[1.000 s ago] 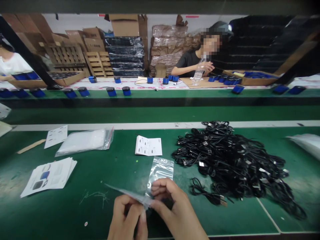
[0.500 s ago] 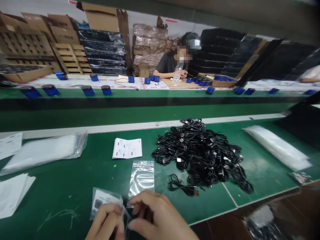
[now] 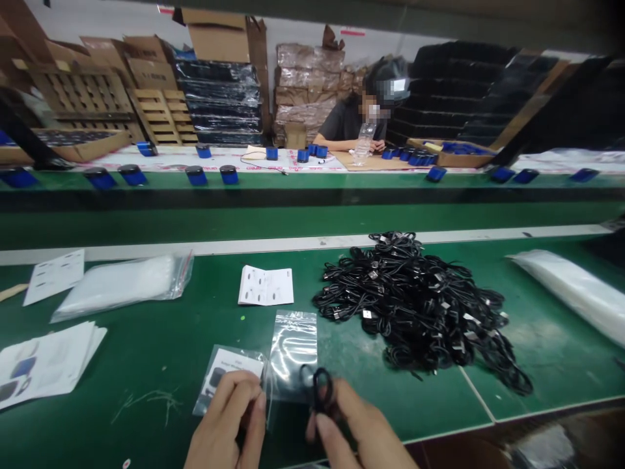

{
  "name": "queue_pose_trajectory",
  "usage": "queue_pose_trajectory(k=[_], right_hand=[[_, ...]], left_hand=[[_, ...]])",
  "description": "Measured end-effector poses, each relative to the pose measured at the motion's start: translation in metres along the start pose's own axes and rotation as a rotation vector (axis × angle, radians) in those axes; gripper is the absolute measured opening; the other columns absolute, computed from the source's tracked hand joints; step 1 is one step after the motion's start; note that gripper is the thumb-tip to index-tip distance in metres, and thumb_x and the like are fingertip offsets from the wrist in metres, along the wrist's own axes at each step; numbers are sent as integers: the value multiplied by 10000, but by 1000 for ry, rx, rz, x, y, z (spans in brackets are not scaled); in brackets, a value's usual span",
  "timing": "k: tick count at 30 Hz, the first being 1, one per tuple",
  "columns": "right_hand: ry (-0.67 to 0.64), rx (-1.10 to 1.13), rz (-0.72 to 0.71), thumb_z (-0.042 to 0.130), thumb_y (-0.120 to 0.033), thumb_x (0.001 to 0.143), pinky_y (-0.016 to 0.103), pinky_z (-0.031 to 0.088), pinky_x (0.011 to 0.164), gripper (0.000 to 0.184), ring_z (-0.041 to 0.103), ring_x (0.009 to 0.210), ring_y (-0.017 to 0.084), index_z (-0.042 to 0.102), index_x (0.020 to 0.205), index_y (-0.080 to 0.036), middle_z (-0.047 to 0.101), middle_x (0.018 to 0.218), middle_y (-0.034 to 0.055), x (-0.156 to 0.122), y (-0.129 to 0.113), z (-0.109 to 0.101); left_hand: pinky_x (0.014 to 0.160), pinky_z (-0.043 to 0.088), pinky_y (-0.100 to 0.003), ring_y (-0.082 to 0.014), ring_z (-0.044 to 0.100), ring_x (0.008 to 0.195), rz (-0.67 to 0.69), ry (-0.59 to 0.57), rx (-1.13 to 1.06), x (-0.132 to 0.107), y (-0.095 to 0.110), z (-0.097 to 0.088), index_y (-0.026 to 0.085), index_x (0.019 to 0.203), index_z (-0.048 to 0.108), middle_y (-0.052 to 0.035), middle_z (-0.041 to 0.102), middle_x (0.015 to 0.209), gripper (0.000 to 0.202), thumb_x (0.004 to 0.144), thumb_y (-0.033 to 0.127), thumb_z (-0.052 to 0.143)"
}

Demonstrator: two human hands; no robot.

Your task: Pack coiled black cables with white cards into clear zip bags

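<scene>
My left hand (image 3: 232, 420) pinches the edge of a clear plastic bag (image 3: 202, 398) that has a printed leaflet (image 3: 239, 363) inside. My right hand (image 3: 359, 423) grips a small coiled black cable (image 3: 322, 384), its loops sticking up above the fingers. Just beyond the hands lies a flat clear zip bag (image 3: 293, 339), partly behind the cable. Past it stands a folded white leaflet (image 3: 266, 286). To the right spreads a large heap of coiled black cables (image 3: 410, 299).
On the left lie a stack of printed sheets (image 3: 49, 361), a pack of plastic bags (image 3: 122, 283) and a leaflet (image 3: 56, 277). A long white pack (image 3: 576, 290) lies at right. Blue-black devices (image 3: 196, 176) line the ledge beyond, where a person (image 3: 336, 120) sits.
My right hand has left the bag and picked up the single cable from beside the heap, bringing it near the bag. My left hand keeps the bag. The view has shifted left.
</scene>
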State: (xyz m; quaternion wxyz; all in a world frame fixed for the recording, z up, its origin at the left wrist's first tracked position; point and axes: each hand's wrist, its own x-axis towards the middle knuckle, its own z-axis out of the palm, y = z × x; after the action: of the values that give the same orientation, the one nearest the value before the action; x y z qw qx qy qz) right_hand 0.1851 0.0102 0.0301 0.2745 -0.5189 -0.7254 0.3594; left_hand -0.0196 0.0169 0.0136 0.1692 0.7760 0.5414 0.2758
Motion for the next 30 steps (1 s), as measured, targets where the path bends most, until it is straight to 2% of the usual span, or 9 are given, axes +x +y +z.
queue_pose_trajectory(k=[3,10,14,17,21,23,26,28,30], right_hand=[[-141,137,-21,420,-120,836,221,472,558,153,614,614,156,553,805,-191,622,720,27,11,-10,11],[-98,-120,-105,407,-100,862,306,544,699,317,663,774,227,626,1091,-129,634,913,129,15,-1,29],[-83,-253,-204,466,-96,835,341,566,604,384,676,701,268,588,1199,-96,657,895,158,12,4,49],[-38,-69,-86,527,-95,797,324,554,632,310,680,711,255,617,1093,-85,672,873,141,17,-2,50],[21,285,149,577,-129,778,274,517,638,76,647,729,199,623,839,-129,634,818,79,21,-15,35],[-40,555,190,604,-150,769,257,516,667,153,653,778,178,658,912,-155,638,921,69,18,-18,28],[-96,943,239,665,-250,777,281,495,839,329,648,974,184,657,1106,-245,653,1112,47,10,-16,24],[-52,1046,327,701,-356,769,312,500,859,354,652,992,201,661,1101,-238,688,1072,49,8,-12,25],[-9,1017,394,718,-391,748,310,535,765,314,690,849,200,683,986,-189,719,897,49,10,-9,29]], left_hand=[[736,527,-175,-126,649,872,2,11,29,-3,-6,0,247,933,491,-41,579,987,110,911,191,399],[777,529,-199,-148,657,990,-63,40,10,-8,-11,5,250,886,525,-62,610,1130,114,919,232,418],[832,502,-259,-180,613,1053,-80,134,25,-13,-5,14,258,915,544,-62,570,1230,113,904,240,433],[867,456,-298,-185,574,1043,-83,236,11,-16,3,21,256,874,531,-57,526,1279,136,907,212,407],[876,425,-305,-188,544,1064,-77,281,7,-17,11,22,246,778,497,-46,509,1290,168,891,160,409],[889,416,-307,-188,536,1081,-79,299,2,-16,12,21,245,769,486,-49,508,1291,173,888,150,406],[905,401,-305,-180,532,1081,-81,311,-6,-16,13,19,246,772,479,-51,503,1297,184,895,144,388],[906,391,-306,-179,524,1087,-69,313,-7,-16,13,19,246,774,471,-55,499,1296,188,892,130,382],[890,389,-314,-186,518,1087,-49,328,3,-15,15,19,244,772,466,-64,498,1288,186,882,119,383]])
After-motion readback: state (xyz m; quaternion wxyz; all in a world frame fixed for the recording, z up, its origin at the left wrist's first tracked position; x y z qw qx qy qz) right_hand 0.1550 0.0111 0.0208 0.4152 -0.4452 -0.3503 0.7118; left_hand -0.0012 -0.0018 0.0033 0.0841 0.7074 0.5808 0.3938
